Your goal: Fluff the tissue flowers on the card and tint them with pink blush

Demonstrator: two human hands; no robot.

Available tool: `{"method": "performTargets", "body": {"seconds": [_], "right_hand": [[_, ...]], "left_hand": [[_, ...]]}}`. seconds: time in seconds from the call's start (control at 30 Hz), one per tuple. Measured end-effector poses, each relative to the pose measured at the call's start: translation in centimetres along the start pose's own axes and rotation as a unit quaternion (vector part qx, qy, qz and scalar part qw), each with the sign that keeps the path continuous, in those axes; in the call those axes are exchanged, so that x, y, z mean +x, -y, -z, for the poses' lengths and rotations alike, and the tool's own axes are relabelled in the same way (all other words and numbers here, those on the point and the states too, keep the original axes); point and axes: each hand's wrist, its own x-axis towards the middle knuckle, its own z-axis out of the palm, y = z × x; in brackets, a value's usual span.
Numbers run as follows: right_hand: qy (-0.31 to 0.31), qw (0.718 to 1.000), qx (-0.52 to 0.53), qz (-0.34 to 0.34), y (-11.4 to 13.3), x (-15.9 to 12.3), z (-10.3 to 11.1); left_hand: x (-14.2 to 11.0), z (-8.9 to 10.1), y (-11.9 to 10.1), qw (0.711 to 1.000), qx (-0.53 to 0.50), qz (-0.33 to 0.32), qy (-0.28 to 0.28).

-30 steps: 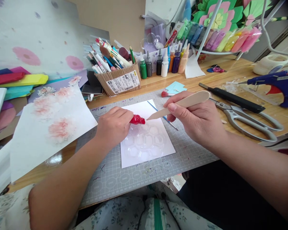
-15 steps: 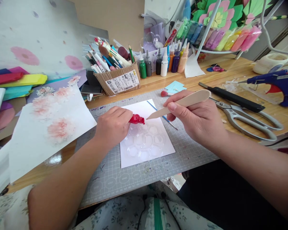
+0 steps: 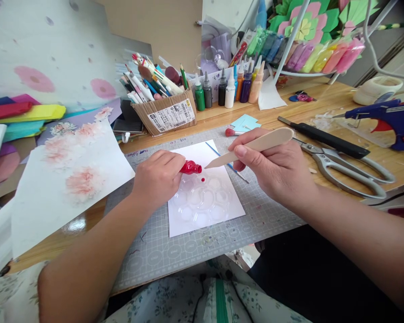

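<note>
My left hand (image 3: 160,177) is closed round a small red paint bottle (image 3: 191,168), tipped on its side with its uncapped mouth to the right. Below the mouth, a drop of red paint (image 3: 203,179) shows over the clear plastic palette (image 3: 202,197) with its round wells. That palette lies on a white sheet of paper (image 3: 177,226). In my right hand (image 3: 272,163) is a flat wooden craft stick (image 3: 256,146), pinched between thumb and fingers. The stick's pointed end hangs just right of the bottle mouth, apart from it. Behind it, a thin blue paintbrush (image 3: 235,171) lies across the paper's edge.
Under the paper is a grey cutting mat (image 3: 265,215). To the right lie scissors (image 3: 350,175), a black-handled tool (image 3: 326,137) and a blue glue gun (image 3: 387,116). Several paint bottles (image 3: 229,92) and a cardboard box (image 3: 170,112) of pens stand behind. Flower-printed paper (image 3: 70,215) lies left.
The red drop that hung at the bottle's mouth has come away and is now below it, at the palette. Both hands have barely moved.
</note>
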Motion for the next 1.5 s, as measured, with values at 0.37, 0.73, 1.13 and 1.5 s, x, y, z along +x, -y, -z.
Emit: {"method": "performTargets", "body": {"seconds": [0.37,0.73,1.13,1.5], "right_hand": [[0.003,1.0,-0.011,-0.018,0.2,-0.09,0.06],[-0.006,1.0,-0.011,-0.013,0.09,-0.02,0.26],[0.0,1.0,-0.004,-0.02,0.22,0.03,0.1],[-0.003,1.0,0.008,-0.02,0.15,0.08,0.03]], "left_hand": [[-0.04,0.34,-0.1,0.999,-0.003,0.021,0.027],[-0.05,0.46,0.11,0.998,-0.015,0.045,0.04],[-0.02,0.64,0.03,0.998,-0.037,0.044,0.033],[0.19,0.89,-0.11,0.998,-0.047,0.043,0.015]]}}
